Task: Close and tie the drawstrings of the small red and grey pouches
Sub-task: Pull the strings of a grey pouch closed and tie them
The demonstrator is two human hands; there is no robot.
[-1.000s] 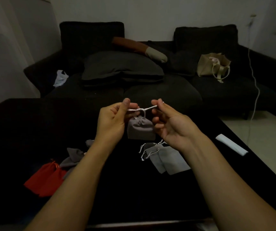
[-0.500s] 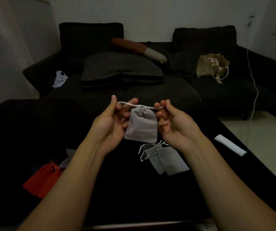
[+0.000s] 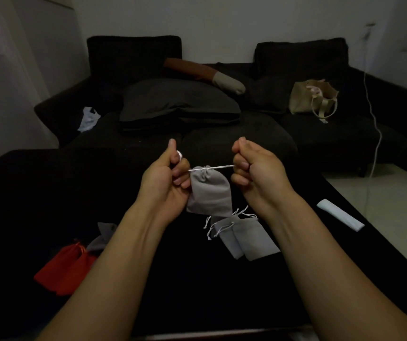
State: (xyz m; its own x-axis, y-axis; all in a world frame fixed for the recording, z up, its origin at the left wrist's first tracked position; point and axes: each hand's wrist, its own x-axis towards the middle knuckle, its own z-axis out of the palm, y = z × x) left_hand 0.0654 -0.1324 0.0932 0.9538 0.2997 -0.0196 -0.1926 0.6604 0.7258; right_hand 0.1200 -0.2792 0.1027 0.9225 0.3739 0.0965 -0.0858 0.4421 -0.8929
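Note:
A small grey pouch [image 3: 210, 193] hangs in the air between my hands, its mouth gathered tight. Its white drawstring [image 3: 218, 167] runs taut sideways from the neck. My left hand [image 3: 168, 178] is closed on the left end of the string. My right hand [image 3: 256, 173] is closed on the right end. Two flat grey pouches [image 3: 249, 236] lie on the black table [image 3: 25, 193] just below, their strings loose. Red pouches [image 3: 64, 269] lie at the left of the table, with another grey pouch [image 3: 104, 233] beside them, partly hidden by my left forearm.
A white flat strip [image 3: 340, 214] lies near the table's right edge. Behind the table stands a dark sofa [image 3: 222, 134] with cushions, a beige tote bag [image 3: 313, 99] and a white cable hanging at the right.
My hands have moved apart and closed into fists on the string ends, pulling the drawstring straight. The pouch's neck is drawn tighter than before.

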